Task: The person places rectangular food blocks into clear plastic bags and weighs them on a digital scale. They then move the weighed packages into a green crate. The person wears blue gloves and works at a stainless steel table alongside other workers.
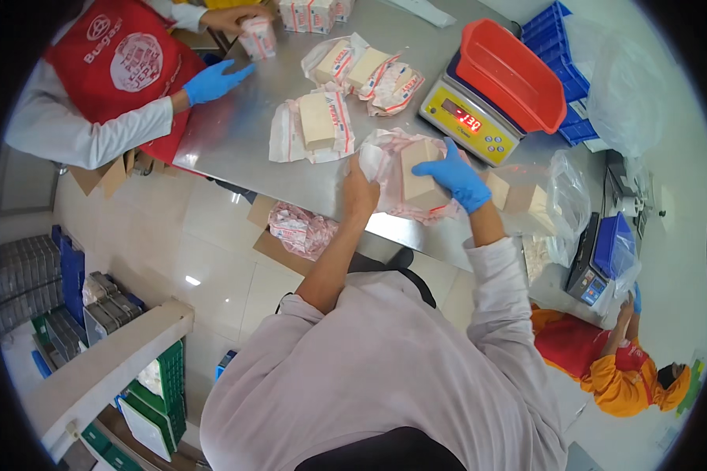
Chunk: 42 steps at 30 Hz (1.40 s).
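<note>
On the steel table before me, a pale block (417,171), apparently yeast, lies on its opened white and red paper wrapper (384,154). My right hand (461,179), in a blue glove, grips the block from its right side. My bare left hand (360,191) is at the wrapper's left edge, its fingertips partly hidden, pinching the paper. Another unwrapped block (318,122) rests on its paper to the upper left. Several more blocks in opened wrappers (360,68) lie beyond it. Right of my right hand, pale blocks (524,200) sit in a clear plastic bag (567,206).
A yellow scale (471,120) with a red tray (509,76) stands behind the block. Blue crates (557,65) are at the back right. A co-worker's gloved hand (217,81) is at the left; another co-worker is at far right. Below the table edge, a carton holds crumpled wrappers (300,229).
</note>
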Each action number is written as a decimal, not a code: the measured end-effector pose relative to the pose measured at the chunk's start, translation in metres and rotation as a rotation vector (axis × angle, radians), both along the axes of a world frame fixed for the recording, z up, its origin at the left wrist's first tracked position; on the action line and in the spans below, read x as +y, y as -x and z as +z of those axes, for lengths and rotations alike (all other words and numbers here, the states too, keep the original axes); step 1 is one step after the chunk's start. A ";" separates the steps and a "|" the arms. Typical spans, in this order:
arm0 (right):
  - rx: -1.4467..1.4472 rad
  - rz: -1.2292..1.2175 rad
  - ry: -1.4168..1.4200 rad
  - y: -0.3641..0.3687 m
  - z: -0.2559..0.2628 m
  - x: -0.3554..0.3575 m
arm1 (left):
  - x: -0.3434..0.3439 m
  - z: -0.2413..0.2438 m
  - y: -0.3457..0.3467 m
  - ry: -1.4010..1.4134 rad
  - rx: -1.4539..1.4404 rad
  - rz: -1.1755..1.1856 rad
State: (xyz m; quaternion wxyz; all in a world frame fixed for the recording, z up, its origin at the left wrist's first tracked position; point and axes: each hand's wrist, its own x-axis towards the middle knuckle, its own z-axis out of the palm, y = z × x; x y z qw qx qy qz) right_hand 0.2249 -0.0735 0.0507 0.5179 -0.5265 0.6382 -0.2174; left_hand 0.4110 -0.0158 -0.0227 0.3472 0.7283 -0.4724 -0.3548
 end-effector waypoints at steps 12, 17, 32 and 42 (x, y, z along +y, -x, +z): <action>-0.631 -0.112 0.069 0.134 0.227 0.075 | 0.013 0.114 0.024 0.278 -0.057 -0.138; -0.603 -0.214 0.539 0.208 0.241 0.082 | 0.000 0.186 0.135 0.116 0.581 -0.318; 0.427 0.571 0.466 0.236 0.167 0.045 | -0.029 0.225 0.232 -0.011 0.792 -0.381; 0.099 0.132 0.590 0.252 0.115 0.076 | -0.030 0.226 0.213 -0.063 0.876 -0.476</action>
